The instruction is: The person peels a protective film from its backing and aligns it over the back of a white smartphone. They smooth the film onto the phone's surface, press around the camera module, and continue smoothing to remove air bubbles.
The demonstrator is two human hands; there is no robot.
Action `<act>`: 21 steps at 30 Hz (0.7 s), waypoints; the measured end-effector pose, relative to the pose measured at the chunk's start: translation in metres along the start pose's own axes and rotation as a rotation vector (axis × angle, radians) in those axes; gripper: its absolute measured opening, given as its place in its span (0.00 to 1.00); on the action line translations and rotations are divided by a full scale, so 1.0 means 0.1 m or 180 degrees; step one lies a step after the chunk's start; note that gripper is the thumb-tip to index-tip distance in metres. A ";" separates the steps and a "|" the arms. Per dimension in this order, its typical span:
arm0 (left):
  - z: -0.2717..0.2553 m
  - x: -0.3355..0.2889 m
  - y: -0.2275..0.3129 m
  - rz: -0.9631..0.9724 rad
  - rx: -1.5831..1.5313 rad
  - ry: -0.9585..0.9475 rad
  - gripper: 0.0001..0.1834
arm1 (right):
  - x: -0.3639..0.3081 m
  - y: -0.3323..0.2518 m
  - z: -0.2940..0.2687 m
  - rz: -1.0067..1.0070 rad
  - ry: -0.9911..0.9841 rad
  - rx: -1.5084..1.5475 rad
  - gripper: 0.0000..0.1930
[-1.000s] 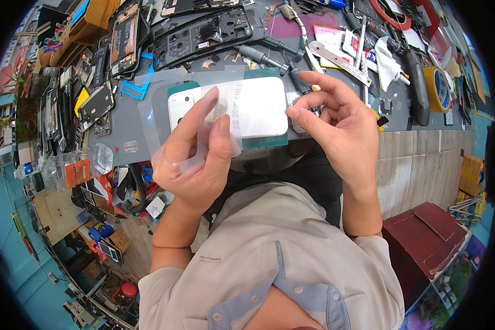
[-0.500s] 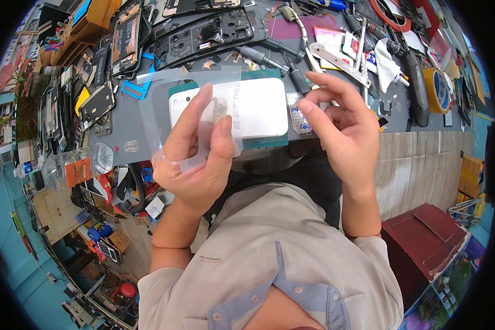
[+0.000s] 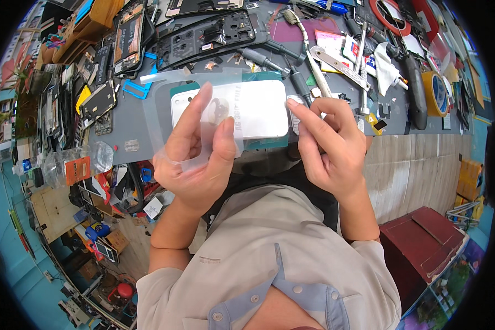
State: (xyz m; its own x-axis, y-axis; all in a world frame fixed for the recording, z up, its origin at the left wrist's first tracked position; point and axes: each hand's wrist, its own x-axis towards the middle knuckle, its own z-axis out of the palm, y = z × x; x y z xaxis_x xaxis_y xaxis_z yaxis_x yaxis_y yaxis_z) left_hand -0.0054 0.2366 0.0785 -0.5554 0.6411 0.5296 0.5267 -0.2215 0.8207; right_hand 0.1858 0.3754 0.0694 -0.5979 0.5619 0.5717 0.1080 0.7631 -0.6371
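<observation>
A white phone [image 3: 265,107] lies back side up on a dark green pad [image 3: 267,142] at the table's near edge, its camera lenses to the left. My left hand [image 3: 195,165] has its fingers curled into a translucent film sheet [image 3: 160,93], its index finger and thumb pointing up in front of the phone. The film's printed strip spans part of the phone's back; whether it touches the back, I cannot tell. My right hand [image 3: 333,148] holds nothing. Its fingers are apart and partly bent, with the index fingertip beside the phone's right end.
Black phone frames [image 3: 203,38] and dark-handled screwdrivers [image 3: 264,60] lie beyond the pad. Farther right are a metal bar tool [image 3: 338,67], a white cloth [image 3: 388,66] and a yellow tape roll [image 3: 435,93]. A clear plastic container [image 3: 102,157] sits at the left edge.
My right hand has moved left and slightly down, and its index fingertip is now close to the phone's right end. The left hand and film have barely shifted.
</observation>
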 end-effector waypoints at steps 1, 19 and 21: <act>0.00 0.00 0.00 -0.0014 0.0001 -0.0002 0.30 | 0.01 0.00 0.00 0.0012 0.0002 -0.0031 0.25; 0.04 0.05 0.19 -0.0771 -0.0354 -0.0029 0.30 | 0.06 0.01 0.03 0.0159 -0.0035 -0.0012 0.25; 0.03 0.04 0.17 -0.0767 -0.0343 -0.0050 0.30 | 0.06 0.02 0.04 0.0158 -0.0029 -0.0005 0.25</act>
State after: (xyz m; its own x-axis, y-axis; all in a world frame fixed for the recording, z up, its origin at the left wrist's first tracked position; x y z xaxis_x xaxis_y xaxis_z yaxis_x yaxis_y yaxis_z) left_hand 0.0031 0.2373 0.0945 -0.6461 0.6960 0.3132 0.3084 -0.1373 0.9413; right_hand 0.1799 0.3786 0.0697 -0.5990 0.5960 0.5347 0.1389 0.7350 -0.6637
